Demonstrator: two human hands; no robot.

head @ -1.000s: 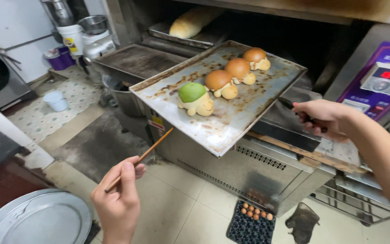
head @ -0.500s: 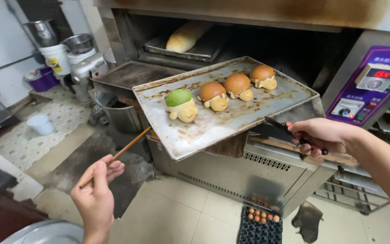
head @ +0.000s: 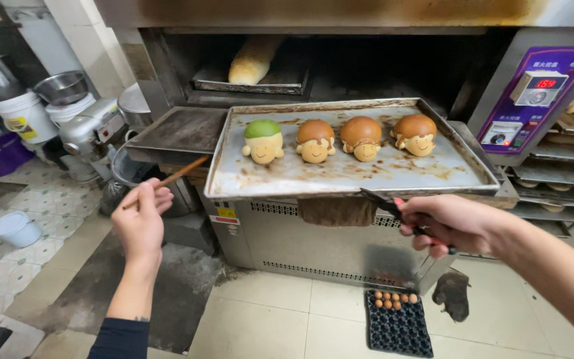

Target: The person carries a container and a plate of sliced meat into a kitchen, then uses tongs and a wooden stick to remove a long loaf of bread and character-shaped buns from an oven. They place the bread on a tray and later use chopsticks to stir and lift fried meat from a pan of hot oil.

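The step in hand seems to be carrying a baking tray [head: 340, 174] of small buns just outside the oven [head: 313, 60]. The tray fills the middle of the frame, held level in front of the open oven mouth. The right hand [head: 450, 223], at the lower right of the frame, is closed around a dark gripping tool [head: 386, 203] whose tip bites the near edge of the tray, with a brown cloth [head: 337, 211] hanging under that edge. The fingers of this hand are wrapped tight on the handle. The left hand [head: 142, 219], at the left centre, pinches a thin wooden stick [head: 171, 178] between thumb and fingers; the stick points up toward the left corner of the tray and stops just short of it.

In my judgement, the next move needs a steady wrist on the right side, because the whole tray hangs from one edge and could tip.

Counting: four buns stand in one row at the far side of the tray, one with a green top [head: 262, 141] and three with brown tops [head: 361, 138]. One long loaf [head: 252, 60] lies deep in the oven at the top of the frame. One egg tray [head: 398, 324] lies on the floor at the bottom, with about nine eggs in it.
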